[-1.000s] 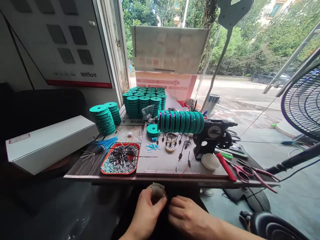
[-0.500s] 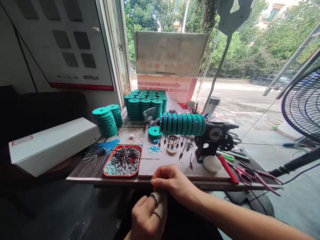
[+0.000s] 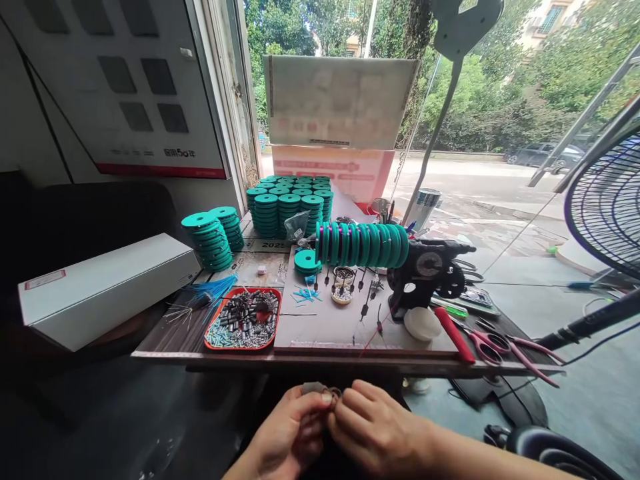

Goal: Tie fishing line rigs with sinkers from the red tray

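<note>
My left hand (image 3: 287, 427) and my right hand (image 3: 370, 423) meet in front of the table's near edge, low over my lap. The fingers of both are bent and pinched together at the tips. A greyish wrap (image 3: 313, 387) covers a finger of my left hand. Something small and brownish, like a loop (image 3: 334, 393), shows between the fingertips; what it is I cannot make out. Beyond them, a thin red line (image 3: 371, 339) and a dark small weight on a line (image 3: 380, 327) hang over the board (image 3: 320, 337).
A red-rimmed tray (image 3: 243, 345) holds small metal and tube parts. Green line spools (image 3: 363, 245) sit on a black winder (image 3: 425, 267); more spool stacks (image 3: 270, 213) stand behind. Scissors (image 3: 487, 347) lie right, a white box (image 3: 107, 287) left, a fan (image 3: 607, 207) far right.
Both hands have dropped from the table's edge toward my lap. The left has turned and come up beside the right, which now has its fingers curled inward. The view has shifted slightly.
</note>
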`<state>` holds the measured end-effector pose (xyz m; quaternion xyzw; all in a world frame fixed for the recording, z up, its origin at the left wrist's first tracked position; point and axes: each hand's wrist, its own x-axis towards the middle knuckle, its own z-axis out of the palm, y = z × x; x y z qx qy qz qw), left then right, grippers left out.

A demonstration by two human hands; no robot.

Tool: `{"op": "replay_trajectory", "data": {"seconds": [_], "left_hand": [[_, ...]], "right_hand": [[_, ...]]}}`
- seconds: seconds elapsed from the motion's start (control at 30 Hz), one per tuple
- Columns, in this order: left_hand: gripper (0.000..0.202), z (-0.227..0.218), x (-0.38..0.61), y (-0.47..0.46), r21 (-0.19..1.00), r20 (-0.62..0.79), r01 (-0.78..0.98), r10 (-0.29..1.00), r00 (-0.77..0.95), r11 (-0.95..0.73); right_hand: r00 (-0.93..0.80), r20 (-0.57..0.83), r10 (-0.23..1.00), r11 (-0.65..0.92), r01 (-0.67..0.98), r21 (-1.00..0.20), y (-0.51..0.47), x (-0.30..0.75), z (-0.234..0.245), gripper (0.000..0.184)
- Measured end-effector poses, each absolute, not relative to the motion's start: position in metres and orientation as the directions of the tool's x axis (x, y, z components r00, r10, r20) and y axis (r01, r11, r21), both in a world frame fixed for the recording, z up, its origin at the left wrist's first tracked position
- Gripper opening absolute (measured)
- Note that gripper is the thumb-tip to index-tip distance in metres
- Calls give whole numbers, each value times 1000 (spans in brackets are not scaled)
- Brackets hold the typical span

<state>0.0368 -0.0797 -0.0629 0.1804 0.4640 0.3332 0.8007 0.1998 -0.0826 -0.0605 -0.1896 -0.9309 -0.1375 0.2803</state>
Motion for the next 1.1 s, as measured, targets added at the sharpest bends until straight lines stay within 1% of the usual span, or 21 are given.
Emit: {"op": "replay_trajectory", "data": {"seconds": [0.13,0.23,0.3,0.37,0.4,0.47,0.5,0.53,0.57,0.6,0.67,0.73,0.8,0.87,0.9,0.93,0.97,1.0,1.03,1.07,1.1], "left_hand": [[28,-61,40,-76,674,-587,-258,714,381,692],[22,-58,43,-73,782,-507,-215,797,329,586],[18,-58,43,-75,920,-332,-123,907,260,372],[16,-62,41,-81,995,-68,87,974,217,50],[17,-66,41,-83,970,88,202,972,218,-133],[16,-79,39,-88,796,422,381,883,208,-470],[15,-87,39,-89,647,605,445,772,196,-620],[15,-94,38,-89,474,755,524,633,172,-707],[15,-101,38,-89,348,833,589,529,164,-730],[16,-106,37,-88,271,874,625,460,160,-732],[22,-110,35,-85,212,900,654,406,159,-726],[25,-105,32,-85,211,878,651,434,202,-730],[25,-93,31,-87,328,784,639,578,227,-696],[15,-78,31,-88,631,559,545,811,172,-551],[10,-72,32,-87,808,396,420,909,130,-412],[9,-66,33,-86,944,190,250,975,118,-214],[11,-61,34,-85,998,-12,58,991,132,5],[14,-58,35,-83,969,-207,-99,962,180,227],[18,-56,35,-81,882,-375,-209,898,232,422],[23,-55,36,-80,781,-495,-275,824,275,561],[27,-55,36,-79,693,-579,-303,756,306,654]], "right_hand": [[-840,435,324,903,412,124,-79,206,-67,20],[-878,320,355,907,407,109,-83,210,-81,18],[-890,295,347,928,372,30,-89,208,-88,21],[-867,339,364,931,324,-170,-93,202,-86,27],[-837,363,409,897,297,-326,-93,198,-79,28],[-737,315,598,670,245,-701,-87,190,-57,25],[-683,183,708,454,241,-858,-82,185,-43,19],[-597,22,802,199,233,-952,-74,181,-29,16],[-517,-103,850,0,196,-981,-65,177,-17,11],[-477,-204,855,-140,165,-976,-55,172,-8,9],[-450,-277,849,-229,158,-960,-38,162,2,8],[-455,-289,842,-229,183,-956,-27,154,3,8],[-453,-277,847,-204,204,-957,-26,150,0,8],[-434,-235,870,-149,222,-963,-33,155,-2,6],[-413,-152,898,-49,250,-967,-39,161,-3,3],[-399,-9,917,118,295,-948,-46,168,-4,2],[-400,184,898,337,355,-872,-53,177,-7,5],[-436,395,808,572,423,-703,-60,186,-11,8],[-515,548,660,752,458,-475,-67,195,-17,13],[-600,613,513,847,469,-250,-73,202,-24,18],[-684,607,405,888,452,-84,-78,206,-32,21]]}}
